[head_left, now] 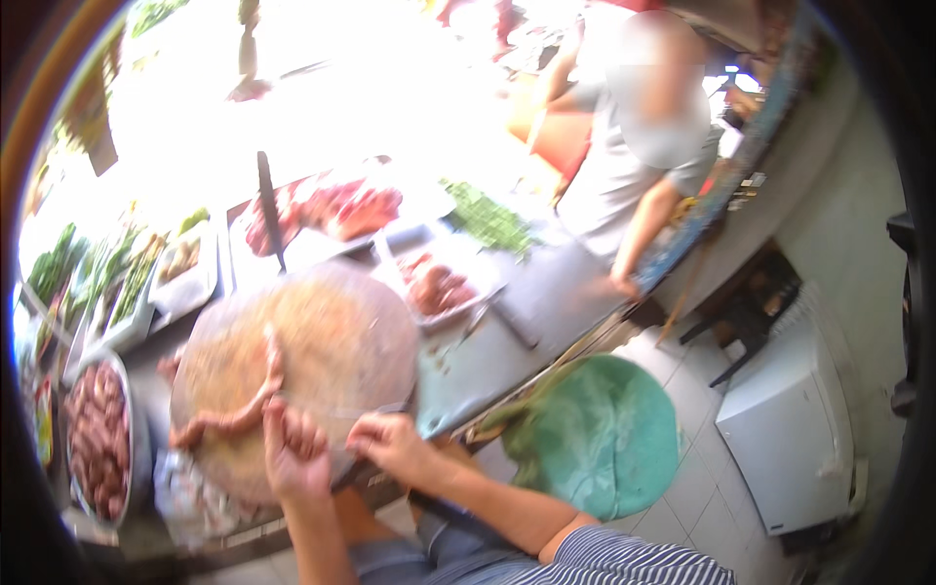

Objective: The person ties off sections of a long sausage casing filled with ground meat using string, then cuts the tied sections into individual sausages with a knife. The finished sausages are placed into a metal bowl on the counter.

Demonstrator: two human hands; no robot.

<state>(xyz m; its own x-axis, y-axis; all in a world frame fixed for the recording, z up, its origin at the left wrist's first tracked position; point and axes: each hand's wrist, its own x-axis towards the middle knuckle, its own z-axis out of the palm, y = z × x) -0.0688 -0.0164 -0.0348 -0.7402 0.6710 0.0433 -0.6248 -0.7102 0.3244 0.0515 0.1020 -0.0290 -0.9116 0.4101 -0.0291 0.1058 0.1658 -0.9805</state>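
A round wooden chopping block [336, 322] stands before me, and a string of pale pink sausage [225, 422] lies bent across it. My left hand [298, 450] is closed at the bend of the sausage, thumb and forefinger pinched against it. Just to the right, at the block's near edge, my right hand [398, 447] is closed in a pinch. What its fingers hold is too fine and blurred to make out; a thin pale line runs close by them. An oval tub of reddish sausages [98, 439] sits left of the block.
Behind the block are a knife [269, 210] standing upright, raw meat [356, 207] and a white tray [476, 292] of meat pieces. Green leaves [487, 216] lie farther back. A person [634, 146] stands across the counter. A green tub [609, 439] is at right, near a white freezer [788, 419].
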